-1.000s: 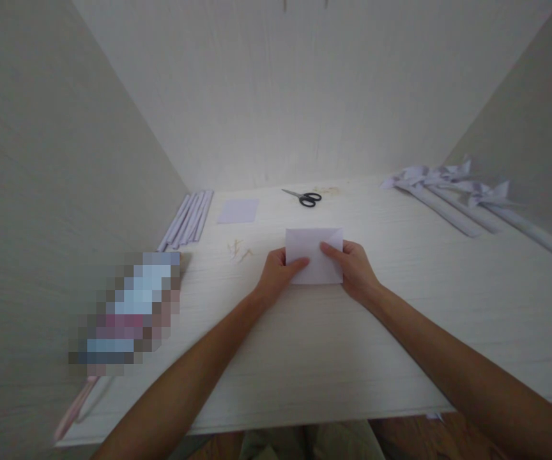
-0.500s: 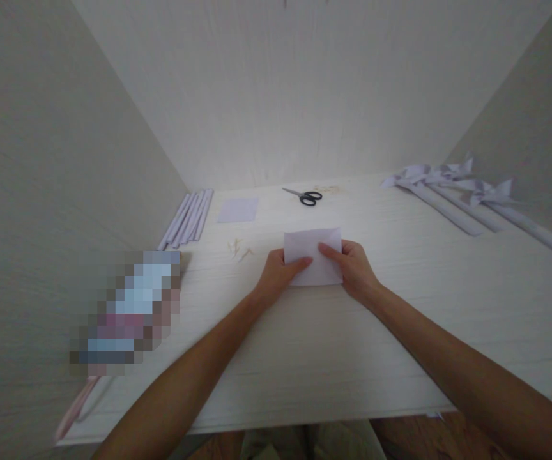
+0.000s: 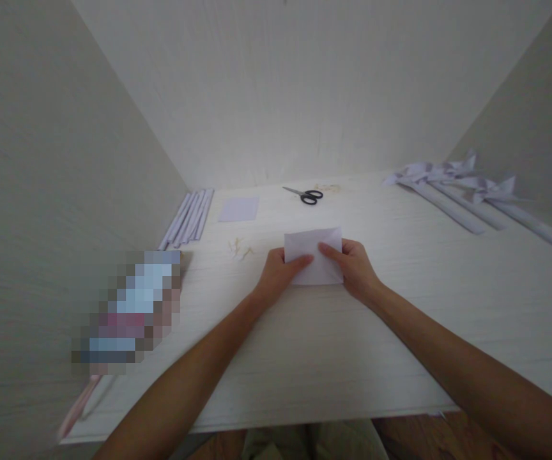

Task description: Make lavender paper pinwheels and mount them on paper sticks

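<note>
A small white sheet of paper is held up between both hands, above the middle of the table. My left hand pinches its left side, thumb on the near face and fingers hidden behind. On the right edge my right hand grips in the same way, its thumb lying higher than the left one. Beyond the hands lies a pair of black-handled scissors. Another flat square of paper rests to the left of them. Thin pale slivers are scattered near my left hand.
Several rolled paper sticks lie at the back left. Paper pinwheels on rolled sticks lie at the back right. A blurred-out object with a pink strap is at the left. Walls close in the table behind and at both sides.
Both hands and the paper between them stay almost the same. The view has shifted very slightly.
</note>
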{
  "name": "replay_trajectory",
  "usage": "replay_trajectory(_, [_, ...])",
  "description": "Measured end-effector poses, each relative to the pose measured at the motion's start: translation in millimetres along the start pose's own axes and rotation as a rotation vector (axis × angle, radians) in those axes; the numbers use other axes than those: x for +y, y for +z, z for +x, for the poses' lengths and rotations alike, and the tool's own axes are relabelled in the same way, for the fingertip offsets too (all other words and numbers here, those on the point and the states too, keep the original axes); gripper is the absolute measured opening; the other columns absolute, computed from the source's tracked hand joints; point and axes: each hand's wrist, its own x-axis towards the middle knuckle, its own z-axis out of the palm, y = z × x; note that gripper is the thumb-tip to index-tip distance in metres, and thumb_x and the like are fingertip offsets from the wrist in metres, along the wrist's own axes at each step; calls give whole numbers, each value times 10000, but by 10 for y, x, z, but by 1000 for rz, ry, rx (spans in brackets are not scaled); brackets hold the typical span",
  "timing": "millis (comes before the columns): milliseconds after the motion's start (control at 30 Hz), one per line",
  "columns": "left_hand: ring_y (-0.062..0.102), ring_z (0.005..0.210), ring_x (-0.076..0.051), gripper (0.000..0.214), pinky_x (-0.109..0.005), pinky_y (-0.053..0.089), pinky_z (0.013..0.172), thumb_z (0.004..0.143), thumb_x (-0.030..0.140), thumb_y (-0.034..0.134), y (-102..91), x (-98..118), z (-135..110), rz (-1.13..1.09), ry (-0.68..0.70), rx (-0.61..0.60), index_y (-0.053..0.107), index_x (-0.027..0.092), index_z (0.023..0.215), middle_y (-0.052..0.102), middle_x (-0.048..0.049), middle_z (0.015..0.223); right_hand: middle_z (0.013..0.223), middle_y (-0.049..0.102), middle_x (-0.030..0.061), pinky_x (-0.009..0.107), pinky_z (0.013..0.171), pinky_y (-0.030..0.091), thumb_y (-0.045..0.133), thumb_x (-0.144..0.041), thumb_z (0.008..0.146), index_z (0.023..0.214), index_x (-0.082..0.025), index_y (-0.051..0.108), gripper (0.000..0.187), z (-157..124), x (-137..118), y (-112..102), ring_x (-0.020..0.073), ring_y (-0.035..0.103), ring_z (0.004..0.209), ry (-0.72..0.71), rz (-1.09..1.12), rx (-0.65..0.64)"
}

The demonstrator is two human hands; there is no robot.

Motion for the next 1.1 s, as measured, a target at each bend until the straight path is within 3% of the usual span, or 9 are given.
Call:
replay_trajectory(533, [591,616,-161,300,-262,468,559,561,349,685,34,15,-13,-53,-11,82,664,104,733,671,-72,710,682,674,46,320,589,475,702,-352,556,718,-146,662,265,-18,1,0,169,594,573,-20,-61,-4])
replay_trajectory(933, [568,530,-121,296,-255,458,548,576,397,668,-26,-40,111,-436,-10,93,641,120,678,647,-37,625,671,665,35,281,574,446,707,-332,560,701,-145,667,238,30,33,-20,143,573,572,-29,-42,-4])
replay_trajectory(1100, [559,509,-118,280,-253,458,548,514,362,711,-12,8,73,-484,-44,64,627,112,611,630,-30,573,591,631,17,257,491,415,683,-398,582,624,-162,641,243,13,-19,-8,125,526,493,-70,15,78])
